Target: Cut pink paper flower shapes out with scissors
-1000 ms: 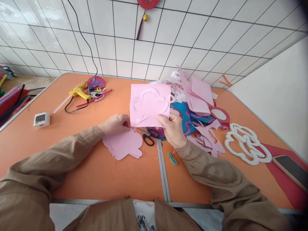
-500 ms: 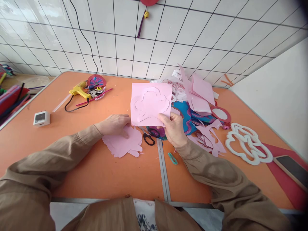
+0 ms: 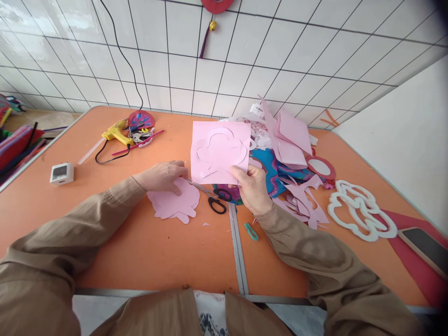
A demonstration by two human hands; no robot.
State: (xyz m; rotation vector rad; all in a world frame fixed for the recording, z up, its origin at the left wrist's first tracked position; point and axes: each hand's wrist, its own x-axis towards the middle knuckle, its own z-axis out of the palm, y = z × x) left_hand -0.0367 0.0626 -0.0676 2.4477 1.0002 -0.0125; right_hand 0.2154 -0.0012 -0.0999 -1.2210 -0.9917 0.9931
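My right hand (image 3: 256,190) pinches the lower right corner of a square pink sheet (image 3: 222,151), holding it upright above the table. Curved cut lines in a cloud-like outline run across that sheet. My left hand (image 3: 164,176) is at the far edge of a stack of pink cut-outs (image 3: 174,204), its thumb lying over the top and its other fingers curled at the edge. Scissors with black handles (image 3: 217,205) lie partly open between my hands, blades pointing left. A small turquoise clip (image 3: 251,231) rests near my right wrist.
Pink scraps (image 3: 308,200) and folded pink sheets (image 3: 292,137) are heaped on the right. White outline shapes (image 3: 364,210) and a phone (image 3: 429,247) lie farther right. A yellow glue gun (image 3: 118,133) with a cord and a small white box (image 3: 62,173) stand at the left.
My left hand has shifted slightly left and the pink cut-out stack has slid with it, uncovering more of the scissor blades. My right hand holds the square sheet almost still.
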